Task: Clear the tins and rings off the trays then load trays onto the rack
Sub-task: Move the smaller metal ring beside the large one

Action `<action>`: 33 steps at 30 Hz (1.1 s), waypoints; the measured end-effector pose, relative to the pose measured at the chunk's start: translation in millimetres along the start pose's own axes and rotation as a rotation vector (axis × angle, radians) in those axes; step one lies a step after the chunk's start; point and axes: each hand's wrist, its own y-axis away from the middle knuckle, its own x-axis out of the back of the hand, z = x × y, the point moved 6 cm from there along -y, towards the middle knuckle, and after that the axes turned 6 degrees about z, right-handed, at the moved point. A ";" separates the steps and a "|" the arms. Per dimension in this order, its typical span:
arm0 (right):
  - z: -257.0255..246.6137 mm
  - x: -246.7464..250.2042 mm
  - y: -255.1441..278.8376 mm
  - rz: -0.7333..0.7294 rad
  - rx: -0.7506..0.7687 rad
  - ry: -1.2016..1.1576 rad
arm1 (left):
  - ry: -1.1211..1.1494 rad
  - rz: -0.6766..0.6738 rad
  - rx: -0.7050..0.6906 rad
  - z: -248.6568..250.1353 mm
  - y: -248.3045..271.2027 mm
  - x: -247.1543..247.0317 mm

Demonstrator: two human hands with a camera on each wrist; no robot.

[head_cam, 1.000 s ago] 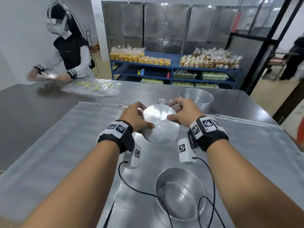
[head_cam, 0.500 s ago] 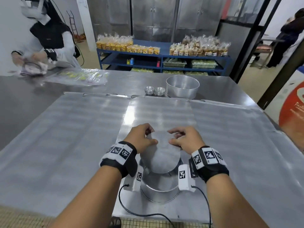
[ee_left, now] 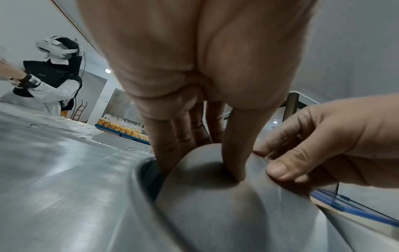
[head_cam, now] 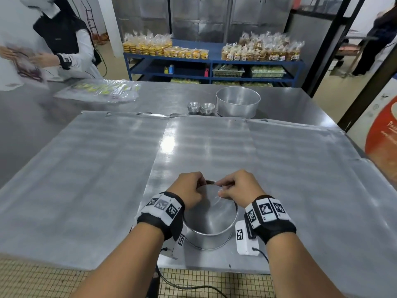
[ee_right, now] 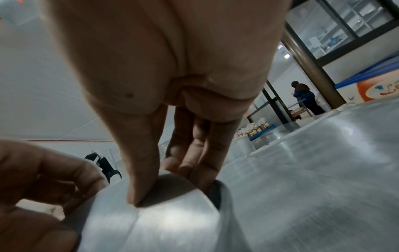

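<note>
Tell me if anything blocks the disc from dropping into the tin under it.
Nothing visible blocks it. Both hands, left and right, pinch the far edge of the disc, which lies tilted in the mouth of the tin. Only the fingers tucked under that edge hold it up.

We see a steel table [head_cam: 290, 100], flat metal trays [head_cam: 86, 168] covering its near part, a round tin [head_cam: 209, 237] on the middle tray, at the far edge a big tin [head_cam: 237, 104], two stacks of small cups [head_cam: 200, 108], clear packets [head_cam: 101, 91].
</note>
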 end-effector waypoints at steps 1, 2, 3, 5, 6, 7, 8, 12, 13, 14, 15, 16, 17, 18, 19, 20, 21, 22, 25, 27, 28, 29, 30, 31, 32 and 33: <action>-0.4 -1.3 0.6 -0.001 -0.001 0.022 | -0.024 -0.016 -0.001 0.5 0.5 -1.4; -1.3 -2.7 1.4 -0.004 0.001 0.051 | -0.054 -0.032 -0.007 1.4 1.2 -2.4; -1.8 -4.6 2.4 -0.012 0.002 0.089 | -0.088 -0.050 -0.016 2.3 2.0 -3.5; -2.7 -8.4 5.3 -0.042 0.002 0.154 | -0.142 -0.079 -0.033 3.6 3.4 -7.2; -2.3 -10.0 6.2 -0.054 0.000 0.172 | -0.160 -0.086 -0.035 3.4 4.2 -9.2; -2.4 -10.9 6.4 -0.059 0.001 0.186 | -0.167 -0.089 -0.031 2.9 4.9 -10.9; -2.8 -11.7 6.8 -0.066 0.010 0.202 | -0.170 -0.087 -0.031 2.3 5.1 -12.1; -4.8 -8.9 7.8 -0.031 0.054 0.246 | -0.131 -0.010 -0.051 4.4 4.7 -6.0; -3.1 -5.5 7.3 0.002 0.050 0.243 | -0.092 0.040 -0.047 3.4 3.6 -1.3; -0.5 -1.3 6.5 0.034 0.040 0.239 | -0.049 0.098 -0.035 0.9 2.2 4.1; 2.1 2.2 5.7 0.054 0.028 0.229 | -0.012 0.157 -0.009 -3.1 0.7 9.5; 4.9 4.5 5.0 0.057 0.017 0.219 | 0.010 0.206 0.019 -7.6 -0.2 14.1; 7.0 5.5 4.3 0.051 0.019 0.219 | 0.012 0.230 0.051 -12.3 -1.2 17.0; 8.3 5.6 3.9 0.043 0.027 0.237 | -0.001 0.223 0.083 -16.7 -1.7 18.1; 9.1 5.5 4.0 0.041 0.029 0.264 | -0.030 0.190 0.122 -21.0 -1.8 17.3; 10.8 5.1 4.4 0.044 0.016 0.286 | -0.068 0.145 0.158 -24.7 -1.3 15.2; 13.5 4.8 4.5 0.047 -0.011 0.297 | -0.109 0.095 0.188 -27.5 -0.7 12.8; 16.6 4.0 4.7 0.048 -0.038 0.297 | -0.141 0.052 0.209 -30.3 -0.6 10.1; 21.5 -0.3 3.8 0.017 -0.082 0.284 | -0.177 0.002 0.220 -34.6 -3.6 7.2; 23.2 1.4 0.7 0.031 -0.096 0.260 | -0.169 0.011 0.204 -34.2 -9.5 9.8; 24.0 2.8 -1.7 0.040 -0.101 0.252 | -0.162 0.019 0.192 -33.6 -13.2 11.8; 24.3 4.7 -4.2 0.053 -0.104 0.244 | -0.152 0.028 0.180 -33.0 -17.4 13.9; 25.0 6.6 -7.8 0.067 -0.109 0.232 | -0.139 0.040 0.168 -32.7 -22.0 15.9; 25.7 9.0 -11.0 0.089 -0.117 0.208 | -0.120 0.056 0.156 -32.7 -26.8 18.0; 26.7 11.9 -14.5 0.119 -0.134 0.169 | -0.101 0.080 0.137 -31.9 -31.5 20.9; 26.9 15.3 -17.4 0.151 -0.154 0.128 | -0.082 0.111 0.115 -30.5 -36.2 24.3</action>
